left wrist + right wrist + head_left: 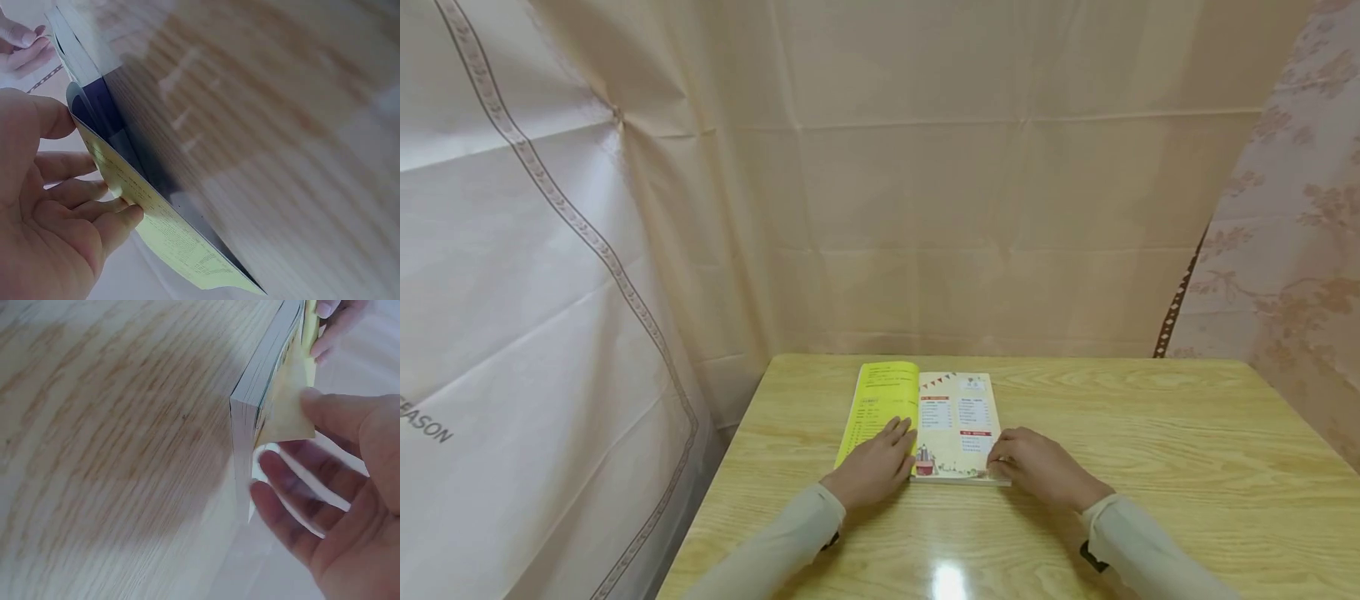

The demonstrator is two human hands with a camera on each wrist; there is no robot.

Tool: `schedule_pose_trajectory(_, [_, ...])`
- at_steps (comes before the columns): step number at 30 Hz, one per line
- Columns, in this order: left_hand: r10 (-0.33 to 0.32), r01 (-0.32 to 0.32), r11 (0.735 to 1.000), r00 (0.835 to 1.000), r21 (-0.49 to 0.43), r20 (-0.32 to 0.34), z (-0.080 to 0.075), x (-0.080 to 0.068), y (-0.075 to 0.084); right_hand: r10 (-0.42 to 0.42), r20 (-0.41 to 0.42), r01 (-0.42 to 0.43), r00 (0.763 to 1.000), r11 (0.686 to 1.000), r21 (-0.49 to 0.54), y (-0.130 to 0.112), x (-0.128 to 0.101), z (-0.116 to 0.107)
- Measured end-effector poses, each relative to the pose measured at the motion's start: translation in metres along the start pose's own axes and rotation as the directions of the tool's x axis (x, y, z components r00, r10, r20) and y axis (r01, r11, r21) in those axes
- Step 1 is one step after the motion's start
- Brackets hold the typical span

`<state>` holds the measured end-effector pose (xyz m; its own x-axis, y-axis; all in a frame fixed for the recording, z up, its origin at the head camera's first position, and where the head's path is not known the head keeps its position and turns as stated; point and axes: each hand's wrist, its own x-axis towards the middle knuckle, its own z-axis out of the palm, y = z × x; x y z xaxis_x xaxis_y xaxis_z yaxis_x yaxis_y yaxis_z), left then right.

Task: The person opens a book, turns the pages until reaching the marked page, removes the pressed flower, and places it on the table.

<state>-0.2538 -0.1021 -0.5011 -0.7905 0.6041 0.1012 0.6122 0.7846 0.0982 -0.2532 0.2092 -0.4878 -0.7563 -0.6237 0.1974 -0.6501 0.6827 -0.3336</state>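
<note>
A thick book (951, 429) lies spread on the wooden table, showing a cream contents page on its right side. Its left side is a bright yellow page (883, 392) printed with dark text. My left hand (874, 465) rests on the lower part of that yellow page near the spine, fingertips touching it in the left wrist view. At the lower right corner, my right hand (1047, 467) pinches a page (290, 403) between thumb and index finger. In the right wrist view this page stands lifted off the stack, the other fingers by the book's edge.
Light wood tabletop (1150, 433) extends to both sides of the book. Behind it hangs a beige cloth (910, 183). Pale cloth (535, 333) covers the left side, and a flower-patterned cloth (1300, 242) the right.
</note>
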Motion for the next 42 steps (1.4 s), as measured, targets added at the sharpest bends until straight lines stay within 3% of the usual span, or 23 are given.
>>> schedule_pose_trajectory(8, [-0.024,0.024,1.0,1.0,-0.007,0.016,0.002,0.002,0.003,-0.025,-0.108,0.012,0.994,0.992,-0.125,-0.006,0.002,-0.002])
schedule_pose_trajectory(14, [-0.058,0.057,0.998,0.998,0.039,0.011,0.0,0.006,0.01,-0.061,-0.169,0.037,0.984,0.989,-0.141,-0.009,0.001,-0.003])
schedule_pose_trajectory(24, [-0.094,0.098,0.985,0.995,0.144,-0.034,0.002,0.012,0.017,-0.16,-0.304,0.12,0.939,0.982,-0.145,-0.014,0.005,-0.007])
schedule_pose_trajectory(29, [-0.088,0.093,0.981,0.995,0.167,-0.04,0.001,0.013,0.018,-0.133,-0.325,0.097,0.936,0.987,-0.126,-0.016,0.006,-0.009])
schedule_pose_trajectory(35, [-0.086,0.09,0.987,0.996,0.131,-0.035,0.0,0.014,0.017,-0.091,-0.372,0.056,0.924,0.993,-0.103,-0.015,0.007,-0.007])
schedule_pose_trajectory(42, [-0.063,0.071,0.995,0.992,0.075,-0.108,-0.001,0.017,0.017,-0.001,-0.404,0.009,0.915,1.0,0.016,-0.011,0.003,-0.004])
